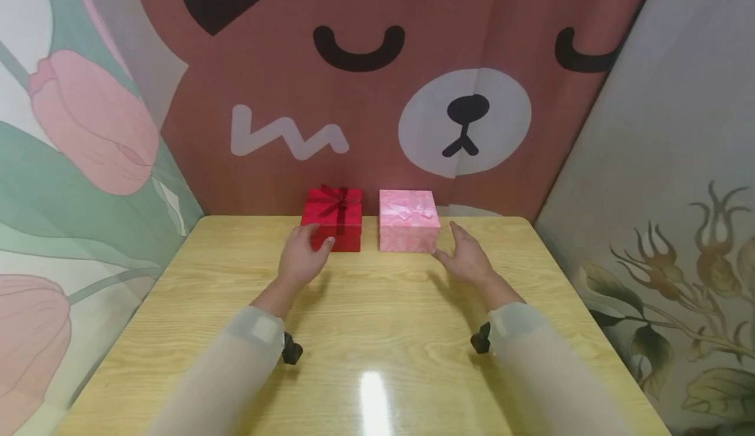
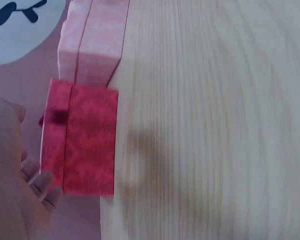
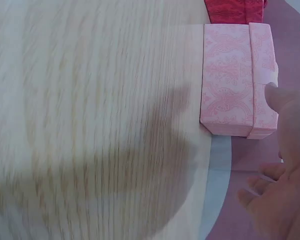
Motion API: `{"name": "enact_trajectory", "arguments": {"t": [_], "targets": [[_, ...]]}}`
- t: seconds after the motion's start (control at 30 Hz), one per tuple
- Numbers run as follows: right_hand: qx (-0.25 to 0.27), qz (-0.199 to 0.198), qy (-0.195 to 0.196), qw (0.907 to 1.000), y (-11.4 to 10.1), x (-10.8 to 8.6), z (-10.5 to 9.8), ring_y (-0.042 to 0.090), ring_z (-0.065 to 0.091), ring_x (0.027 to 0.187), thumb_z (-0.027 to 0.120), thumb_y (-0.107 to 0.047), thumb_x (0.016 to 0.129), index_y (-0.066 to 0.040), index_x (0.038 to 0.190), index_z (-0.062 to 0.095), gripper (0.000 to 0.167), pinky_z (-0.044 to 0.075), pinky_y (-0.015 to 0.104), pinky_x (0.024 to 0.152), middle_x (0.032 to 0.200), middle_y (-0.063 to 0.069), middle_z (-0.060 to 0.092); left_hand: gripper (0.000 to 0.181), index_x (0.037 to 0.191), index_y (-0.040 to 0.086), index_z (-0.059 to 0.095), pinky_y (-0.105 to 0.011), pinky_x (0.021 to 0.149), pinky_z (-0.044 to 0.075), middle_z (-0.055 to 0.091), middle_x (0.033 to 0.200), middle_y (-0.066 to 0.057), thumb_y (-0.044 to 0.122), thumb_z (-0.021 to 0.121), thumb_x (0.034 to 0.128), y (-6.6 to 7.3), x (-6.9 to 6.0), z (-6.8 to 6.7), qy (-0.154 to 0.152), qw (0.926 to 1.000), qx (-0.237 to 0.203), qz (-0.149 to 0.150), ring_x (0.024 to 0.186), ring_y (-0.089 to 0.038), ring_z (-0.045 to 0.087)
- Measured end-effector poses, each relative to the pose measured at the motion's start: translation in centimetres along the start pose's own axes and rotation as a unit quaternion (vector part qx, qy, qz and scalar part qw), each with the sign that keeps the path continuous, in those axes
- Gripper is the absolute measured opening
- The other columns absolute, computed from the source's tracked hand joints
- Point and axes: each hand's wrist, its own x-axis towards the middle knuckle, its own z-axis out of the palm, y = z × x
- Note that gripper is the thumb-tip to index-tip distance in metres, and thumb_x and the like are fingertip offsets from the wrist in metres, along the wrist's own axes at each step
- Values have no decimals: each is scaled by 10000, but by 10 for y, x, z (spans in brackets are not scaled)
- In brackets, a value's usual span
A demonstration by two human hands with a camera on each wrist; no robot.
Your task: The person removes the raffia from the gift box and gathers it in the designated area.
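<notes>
Bear-print backdrop [image 1: 265, 82] rises close behind the table's [image 1: 377, 311] far edge; little room to work there. Red box [image 1: 349, 237] and pink box [image 1: 407, 239] sit by that edge, slightly apart, red nearer the left corner. Left hand [image 1: 302, 260] at red, right hand [image 1: 468, 262] at pink: thumbs wide of fingers, neither gripping; contact unclear. Judged step: reaching. Next move likely calls for closing on the box sides, clear of the ribbon bows [image 1: 339, 201].
</notes>
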Motion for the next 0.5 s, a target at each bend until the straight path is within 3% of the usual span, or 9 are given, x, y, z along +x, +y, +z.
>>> {"name": "enact_trajectory", "arguments": {"t": [0.23, 0.5], "targets": [[623, 357, 82, 9974, 0, 5, 6, 472, 260, 1512, 632, -458, 1006, -50, 1662, 122, 927, 261, 599, 1219, 1679, 244, 222, 545, 1438, 103, 570, -478, 998, 535, 609, 1308, -84, 405, 670, 996, 20, 3, 29, -40, 9973, -717, -133, 1194, -287, 588], [1116, 664, 146, 9914, 0, 8, 13, 472, 329, 1481, 626, -507, 1002, -78, 1664, 156, 918, 303, 611, 1196, 1637, 260, 317, 474, 1394, 94, 641, -397, 885, 600, 711, 1202, -60, 341, 694, 993, 36, 10, 57, 20, 9901, -1391, -208, 1040, -234, 700]]}}
